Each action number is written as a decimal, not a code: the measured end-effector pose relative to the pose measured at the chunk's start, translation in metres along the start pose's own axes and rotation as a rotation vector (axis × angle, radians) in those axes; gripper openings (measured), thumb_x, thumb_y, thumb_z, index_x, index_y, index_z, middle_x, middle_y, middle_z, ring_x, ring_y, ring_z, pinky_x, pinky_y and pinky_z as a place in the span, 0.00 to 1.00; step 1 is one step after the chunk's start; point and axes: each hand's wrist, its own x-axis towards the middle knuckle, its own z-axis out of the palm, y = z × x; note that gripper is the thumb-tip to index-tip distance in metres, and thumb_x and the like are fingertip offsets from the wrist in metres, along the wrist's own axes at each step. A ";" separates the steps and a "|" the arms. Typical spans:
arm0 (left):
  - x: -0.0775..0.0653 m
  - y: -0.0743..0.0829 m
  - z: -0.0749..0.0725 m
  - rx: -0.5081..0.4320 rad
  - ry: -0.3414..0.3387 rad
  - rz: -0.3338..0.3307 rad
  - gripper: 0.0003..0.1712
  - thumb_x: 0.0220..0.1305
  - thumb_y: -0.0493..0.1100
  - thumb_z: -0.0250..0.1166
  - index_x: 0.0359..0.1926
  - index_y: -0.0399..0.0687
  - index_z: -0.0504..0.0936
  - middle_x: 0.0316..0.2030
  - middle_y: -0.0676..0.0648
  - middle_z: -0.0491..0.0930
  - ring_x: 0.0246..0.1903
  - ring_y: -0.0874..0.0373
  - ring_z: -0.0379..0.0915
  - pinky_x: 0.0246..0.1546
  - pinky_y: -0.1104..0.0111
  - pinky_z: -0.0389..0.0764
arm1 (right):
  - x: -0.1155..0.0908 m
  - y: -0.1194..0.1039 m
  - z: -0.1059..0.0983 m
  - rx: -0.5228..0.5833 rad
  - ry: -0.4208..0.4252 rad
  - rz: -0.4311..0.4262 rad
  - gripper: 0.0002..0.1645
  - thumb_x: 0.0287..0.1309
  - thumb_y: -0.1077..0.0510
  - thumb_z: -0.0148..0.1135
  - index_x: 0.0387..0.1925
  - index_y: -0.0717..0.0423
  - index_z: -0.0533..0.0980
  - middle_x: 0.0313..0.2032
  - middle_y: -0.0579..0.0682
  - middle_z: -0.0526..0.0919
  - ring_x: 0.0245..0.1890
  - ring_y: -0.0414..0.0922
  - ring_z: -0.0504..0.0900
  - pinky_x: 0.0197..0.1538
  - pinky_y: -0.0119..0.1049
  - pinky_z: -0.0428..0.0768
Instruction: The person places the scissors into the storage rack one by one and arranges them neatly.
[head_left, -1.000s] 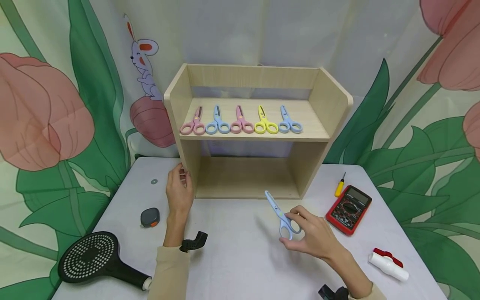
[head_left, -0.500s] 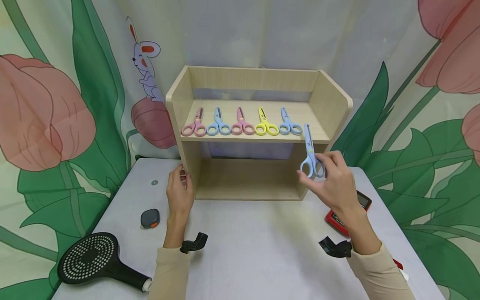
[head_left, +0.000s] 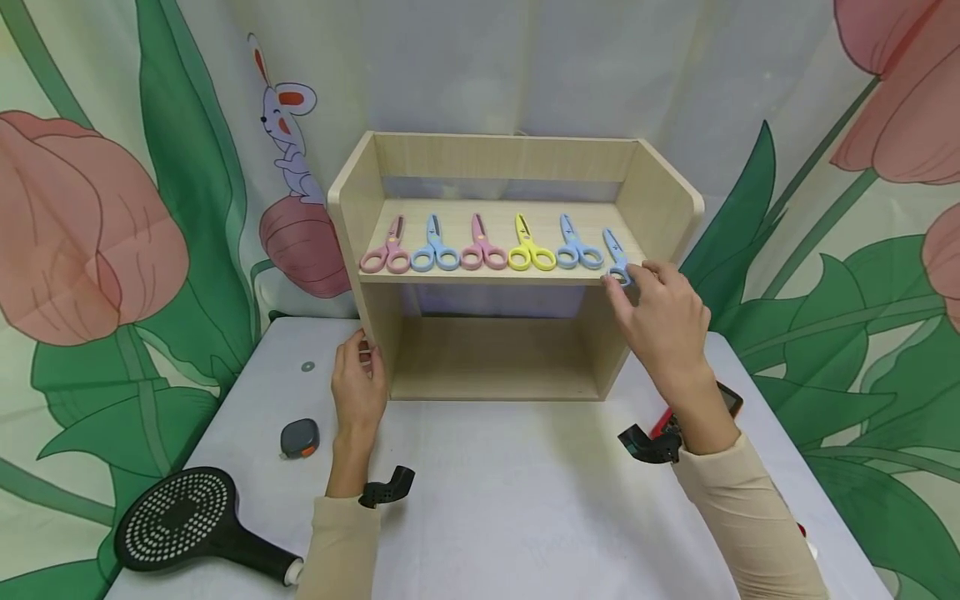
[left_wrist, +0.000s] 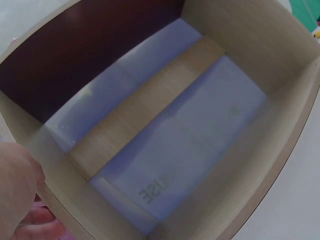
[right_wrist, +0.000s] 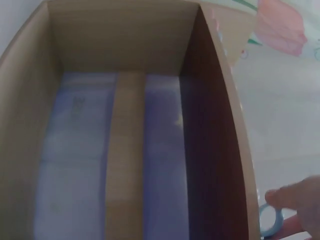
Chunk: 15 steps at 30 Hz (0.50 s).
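Observation:
My right hand [head_left: 663,321] pinches the handles of light blue scissors [head_left: 614,247] at the right end of the upper shelf, blades pointing back. One ring of these scissors shows beside the fingertips in the right wrist view. To their left, several scissors stand in a row, all with blades to the back: pink [head_left: 393,237], blue [head_left: 433,236], pink [head_left: 478,233], yellow [head_left: 523,233] and blue [head_left: 567,233]. My left hand [head_left: 358,383] rests against the outer left side of the wooden shelf unit [head_left: 506,277], fingers at its front edge.
Left of the unit lie a small round disc [head_left: 308,367], a dark tape measure [head_left: 300,437] and a black shower head [head_left: 176,517]. A red multimeter [head_left: 663,423] is partly hidden behind my right forearm. The lower compartment [head_left: 495,358] has an open front. A printed curtain [head_left: 450,67] hangs behind.
My right hand has carried the blue scissors from above the table's front up and right to the upper shelf, turning the blades toward the back. My left hand has kept its place.

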 end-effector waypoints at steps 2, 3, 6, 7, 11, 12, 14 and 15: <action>0.000 0.000 0.000 0.002 0.003 0.001 0.20 0.71 0.36 0.60 0.61 0.33 0.73 0.47 0.32 0.77 0.43 0.41 0.82 0.43 0.52 0.88 | 0.005 -0.001 0.001 -0.040 -0.019 0.013 0.28 0.70 0.45 0.57 0.57 0.65 0.79 0.55 0.66 0.81 0.43 0.68 0.83 0.32 0.62 0.82; 0.000 0.000 -0.001 0.002 0.004 0.000 0.20 0.71 0.36 0.60 0.61 0.33 0.73 0.47 0.32 0.77 0.43 0.41 0.82 0.43 0.52 0.88 | 0.007 -0.001 0.002 -0.052 -0.033 0.015 0.28 0.71 0.45 0.55 0.58 0.63 0.79 0.56 0.66 0.80 0.41 0.69 0.83 0.30 0.63 0.82; 0.000 0.000 0.000 0.001 0.008 0.001 0.20 0.72 0.36 0.59 0.61 0.33 0.73 0.47 0.32 0.77 0.43 0.41 0.81 0.43 0.51 0.88 | 0.014 0.000 0.004 -0.064 -0.101 0.034 0.28 0.75 0.45 0.47 0.63 0.59 0.76 0.60 0.66 0.78 0.41 0.72 0.82 0.31 0.65 0.81; -0.001 0.001 0.000 0.002 0.007 0.002 0.21 0.72 0.36 0.59 0.61 0.33 0.72 0.47 0.32 0.77 0.43 0.41 0.81 0.43 0.51 0.88 | 0.016 0.001 0.004 -0.062 -0.124 0.038 0.28 0.76 0.45 0.45 0.64 0.58 0.75 0.61 0.66 0.77 0.41 0.72 0.81 0.32 0.65 0.81; -0.002 0.002 0.002 0.006 0.004 0.005 0.21 0.71 0.36 0.59 0.62 0.33 0.72 0.47 0.32 0.77 0.43 0.40 0.82 0.43 0.52 0.88 | 0.022 0.004 0.004 -0.038 -0.206 0.065 0.29 0.77 0.45 0.41 0.68 0.55 0.72 0.66 0.65 0.72 0.45 0.72 0.80 0.35 0.65 0.81; -0.002 0.003 0.002 0.006 0.003 0.005 0.21 0.71 0.36 0.60 0.61 0.33 0.72 0.47 0.32 0.77 0.43 0.40 0.82 0.43 0.52 0.88 | 0.022 0.004 0.004 -0.031 -0.217 0.073 0.30 0.77 0.45 0.41 0.68 0.55 0.71 0.67 0.65 0.71 0.47 0.72 0.80 0.36 0.65 0.81; -0.002 0.003 0.002 0.001 0.004 0.004 0.21 0.71 0.36 0.60 0.62 0.33 0.72 0.47 0.32 0.77 0.43 0.40 0.82 0.42 0.52 0.88 | 0.022 0.005 0.004 -0.015 -0.219 0.091 0.30 0.77 0.44 0.41 0.69 0.54 0.70 0.69 0.63 0.69 0.50 0.72 0.79 0.38 0.65 0.81; -0.001 0.003 0.002 -0.002 0.003 0.004 0.21 0.70 0.36 0.60 0.62 0.33 0.72 0.47 0.32 0.77 0.43 0.40 0.82 0.42 0.52 0.88 | 0.021 0.005 0.004 -0.005 -0.209 0.098 0.30 0.77 0.43 0.41 0.69 0.53 0.70 0.70 0.62 0.69 0.51 0.72 0.79 0.38 0.65 0.81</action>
